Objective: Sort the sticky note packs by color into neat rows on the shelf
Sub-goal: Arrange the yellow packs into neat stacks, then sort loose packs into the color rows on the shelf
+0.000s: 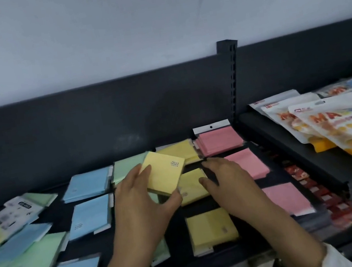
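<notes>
While mixed packs [21,231] lie heaped at the left edge of the shelf [86,246] beside a column of blue packs [90,214], the left hand [139,200] grips a tilted yellow pack [165,174] between thumb and fingers over mid-shelf. The right hand [227,180] rests loose-fingered on a second yellow pack [193,187], with pink packs [247,163] lining the right edge.
</notes>
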Motion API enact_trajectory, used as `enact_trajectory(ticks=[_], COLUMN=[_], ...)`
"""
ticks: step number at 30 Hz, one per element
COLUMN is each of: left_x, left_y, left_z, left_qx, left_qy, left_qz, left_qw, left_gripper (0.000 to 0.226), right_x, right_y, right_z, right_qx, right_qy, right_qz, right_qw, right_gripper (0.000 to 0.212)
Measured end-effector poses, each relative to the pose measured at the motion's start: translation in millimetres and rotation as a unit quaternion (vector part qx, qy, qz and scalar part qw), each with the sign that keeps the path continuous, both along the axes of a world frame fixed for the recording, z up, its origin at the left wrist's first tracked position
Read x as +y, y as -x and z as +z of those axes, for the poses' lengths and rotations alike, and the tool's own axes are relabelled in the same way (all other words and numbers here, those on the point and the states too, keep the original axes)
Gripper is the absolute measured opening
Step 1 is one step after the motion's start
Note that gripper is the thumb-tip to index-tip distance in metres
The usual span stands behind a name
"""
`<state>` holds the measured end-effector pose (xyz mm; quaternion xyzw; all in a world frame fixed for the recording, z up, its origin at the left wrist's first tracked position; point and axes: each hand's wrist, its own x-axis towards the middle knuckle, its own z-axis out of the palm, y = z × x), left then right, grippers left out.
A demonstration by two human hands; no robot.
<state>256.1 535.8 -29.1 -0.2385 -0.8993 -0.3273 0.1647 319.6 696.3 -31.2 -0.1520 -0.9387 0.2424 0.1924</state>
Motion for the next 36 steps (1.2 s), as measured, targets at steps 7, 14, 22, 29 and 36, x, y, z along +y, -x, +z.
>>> enact_trajectory(ticks=[7,14,22,29,36], left_x=[40.9,73.9,71.9,19.7,-115.9], left_y=[-21.9,-19.6,-18.2,-17.8,-5.4], left_z=[-2.3,-13.9,-24.0,-6.4,3.0], left_qx=[0.001,-0.02,-0.06,0.05,0.112], left_qy=[0.009,0.063,0.278,0.223,0.242], left_qz=[0.021,0.056,0.075,0.087,0.175], left_qw=[1.0,0.996,0.956,0.97,0.948], left_gripper=[0.071,0.059,0.057,0.05,0.05], right_x=[31.0,53.0,67.7,65.3,32.9], right_y=[-27.3,-46.2,-58.0,-50.7,-33.5], right_z=[10.9,11.1,7.7,1.8,-7.2], right_qx=[0.055,0.056,0.013,0.021,0.014], right_qy=[0.01,-0.01,-0.034,-0.024,-0.03], right_qz=[0.044,0.05,0.057,0.079,0.115], right_qw=[0.997,0.997,0.998,0.996,0.993], right_gripper=[0.024,0.028,0.033,0.039,0.036])
